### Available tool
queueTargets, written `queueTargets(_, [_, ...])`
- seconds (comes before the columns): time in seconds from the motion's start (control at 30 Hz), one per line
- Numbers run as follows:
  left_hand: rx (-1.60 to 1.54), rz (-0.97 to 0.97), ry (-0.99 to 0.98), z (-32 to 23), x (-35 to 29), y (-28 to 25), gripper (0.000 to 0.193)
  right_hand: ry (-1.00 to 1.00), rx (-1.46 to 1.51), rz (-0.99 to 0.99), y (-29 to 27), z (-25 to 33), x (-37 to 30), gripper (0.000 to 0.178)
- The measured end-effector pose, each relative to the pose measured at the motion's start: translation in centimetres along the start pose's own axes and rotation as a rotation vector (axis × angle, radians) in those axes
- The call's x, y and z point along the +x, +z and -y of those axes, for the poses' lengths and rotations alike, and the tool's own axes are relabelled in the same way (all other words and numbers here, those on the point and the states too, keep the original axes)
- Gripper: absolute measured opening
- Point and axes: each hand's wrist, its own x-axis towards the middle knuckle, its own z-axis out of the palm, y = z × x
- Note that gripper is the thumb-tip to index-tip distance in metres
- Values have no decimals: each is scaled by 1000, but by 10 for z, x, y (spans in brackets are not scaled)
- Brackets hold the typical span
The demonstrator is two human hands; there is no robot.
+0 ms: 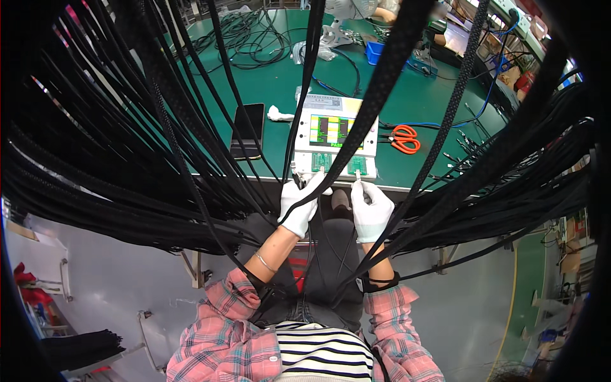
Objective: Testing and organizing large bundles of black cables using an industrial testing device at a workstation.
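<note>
My left hand [299,207], in a white glove, is closed round a black cable [296,179] at the near left corner of a white cable tester [371,141]. Its forefinger reaches toward the left green circuit board [321,161] on the tester. At the right green circuit board [357,165], my right hand [372,209], also gloved, pinches a small cable connector [358,177]. Whether that connector is seated in the board is too small to tell. The tester's screen [332,132] is lit with yellow, black and green fields.
Black braided cables [83,184] hang close on my left, with another thick bundle [509,204] on my right. On the green table [280,83] lie a dark phone [247,130], orange-handled scissors [405,139] and tangled cables [245,41]. A fan [344,9] and blue bin [375,53] stand farther back.
</note>
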Motion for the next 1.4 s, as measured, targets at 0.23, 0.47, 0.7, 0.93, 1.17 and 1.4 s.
queueTargets(0.23, [2,-14,-5,8,1,-6,26,23,-15,5,1,4,-1,15])
queueTargets(0.47, [79,-39,-58,33,-11,-27,25,-34,-72,-50,3,6,0,13])
queueTargets(0.7, [275,192,-323,53,-33,-60,34,-50,-123,-51,7,1,2,14])
queueTargets(0.93, [301,542,-769,89,-58,-51,37,-37,-296,83,-12,22,-2,16])
queueTargets(1.17, [-108,526,-1104,121,-55,-51,39,7,16,-385,-113,-10,-75,50])
queueTargets(1.4, [-244,547,-1090,161,-51,-38,39,194,451,134,-75,-106,-27,52])
